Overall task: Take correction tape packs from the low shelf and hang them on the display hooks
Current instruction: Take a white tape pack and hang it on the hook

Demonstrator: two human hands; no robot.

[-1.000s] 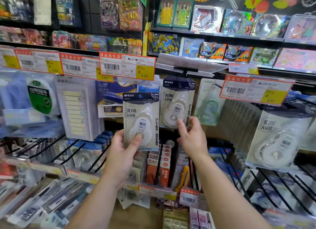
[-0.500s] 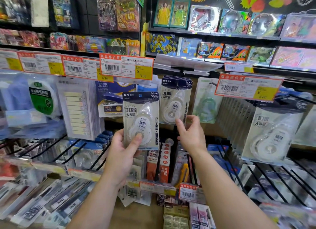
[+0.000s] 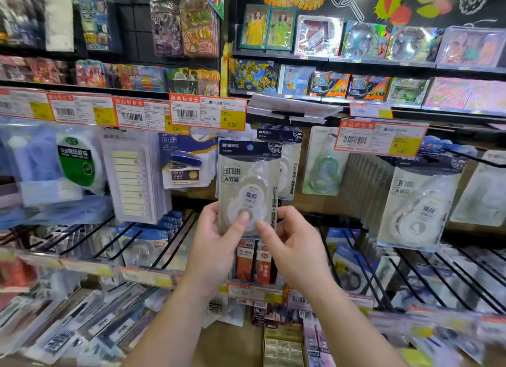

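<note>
The correction tape pack (image 3: 247,186) is a flat upright card with a dark blue band across the top and a pale printed face, under a clear glossy plastic bubble moulded round a white, rounded dispenser with a toothed wheel. Both hands hold it by its lower end, in front of the display. The left hand (image 3: 216,246) grips the lower left edge, thumb pressed flat on the bubble over the wheel hub, fingers curled behind the card and out of sight. The right hand (image 3: 290,246) pinches the lower right corner, thumb on the front, fingers bent at the card's right edge.

Directly behind the held pack, a row of hanging packs (image 3: 284,153) of the same kind shows only its dark tops and right-hand strip; the hook that carries them is hidden. Above sits a glossy orange and yellow price tag (image 3: 208,113). To the right hangs another large pack (image 3: 421,202), slightly tilted. Thin black wire dividers (image 3: 175,240) slant over the lower shelf. The edges of the view are smeared, so small print there cannot be read.
</note>
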